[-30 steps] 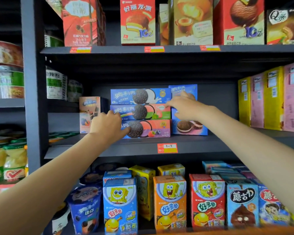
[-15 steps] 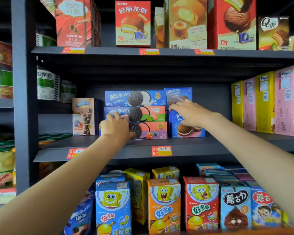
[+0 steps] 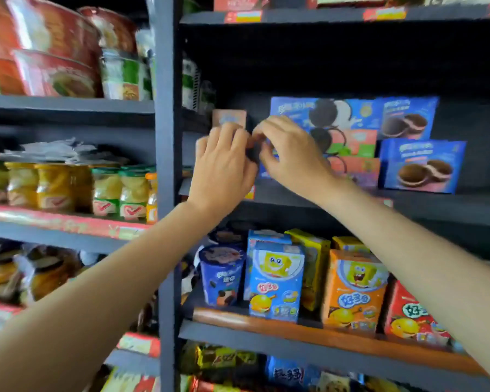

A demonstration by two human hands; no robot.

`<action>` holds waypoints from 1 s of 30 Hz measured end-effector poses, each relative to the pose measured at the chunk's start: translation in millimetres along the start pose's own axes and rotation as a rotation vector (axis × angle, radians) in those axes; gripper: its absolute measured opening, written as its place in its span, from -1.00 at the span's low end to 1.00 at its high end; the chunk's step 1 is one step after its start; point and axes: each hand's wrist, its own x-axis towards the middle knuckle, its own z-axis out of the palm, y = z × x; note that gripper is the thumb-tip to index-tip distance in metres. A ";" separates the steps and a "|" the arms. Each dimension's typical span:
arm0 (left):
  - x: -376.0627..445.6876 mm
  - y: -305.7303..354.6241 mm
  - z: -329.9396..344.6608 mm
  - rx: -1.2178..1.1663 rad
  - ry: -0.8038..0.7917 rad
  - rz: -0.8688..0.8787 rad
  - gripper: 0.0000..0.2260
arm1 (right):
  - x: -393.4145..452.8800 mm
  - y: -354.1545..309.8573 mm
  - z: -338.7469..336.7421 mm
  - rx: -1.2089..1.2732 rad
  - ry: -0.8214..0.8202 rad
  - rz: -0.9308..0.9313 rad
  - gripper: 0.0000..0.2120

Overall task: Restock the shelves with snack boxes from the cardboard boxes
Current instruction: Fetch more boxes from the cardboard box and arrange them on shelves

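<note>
A small pink and blue wafer-stick box [image 3: 229, 118] stands at the left end of the dark middle shelf [image 3: 436, 205]. Only its top shows above my fingers. My left hand [image 3: 224, 168] wraps over its front. My right hand [image 3: 292, 157] pinches the box's dark right edge with curled fingers and thumb. Right beside them lie three stacked flat blue cookie boxes [image 3: 348, 123]. Two blue cookie-pie boxes [image 3: 422, 165] stand further right, one behind the other. The view is motion-blurred. No cardboard box is in sight.
A dark shelf upright [image 3: 164, 165] rises just left of my hands. Beyond it are fruit jars [image 3: 108, 190] and red noodle bowls [image 3: 51, 72]. Below stand a blue cookie cup [image 3: 221, 275] and cartoon snack boxes [image 3: 275, 281].
My view swung left and moved closer. My left hand left the cookie stack and my right hand left the pie box; both now meet on the small wafer-stick box.
</note>
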 end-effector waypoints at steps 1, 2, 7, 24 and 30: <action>-20.5 -14.2 -9.4 -0.043 0.000 -0.074 -0.74 | -3.6 -23.3 16.9 0.069 0.035 0.004 -0.74; -45.9 -32.3 -18.6 -0.073 -0.015 -0.139 -0.73 | -9.7 -47.7 36.2 0.158 0.068 0.013 -0.71; -241.5 -122.7 -64.2 -0.010 -0.273 -0.199 -0.76 | -108.1 -178.4 164.5 0.353 -0.120 -0.124 -0.71; -981.0 -248.6 -191.8 0.219 -1.626 -0.908 -0.71 | -692.5 -584.4 580.5 0.341 -1.869 -0.159 -0.65; -1103.7 -231.2 -159.1 0.197 -1.737 -0.939 -0.70 | -775.9 -628.9 671.1 0.123 -2.076 -0.517 -0.58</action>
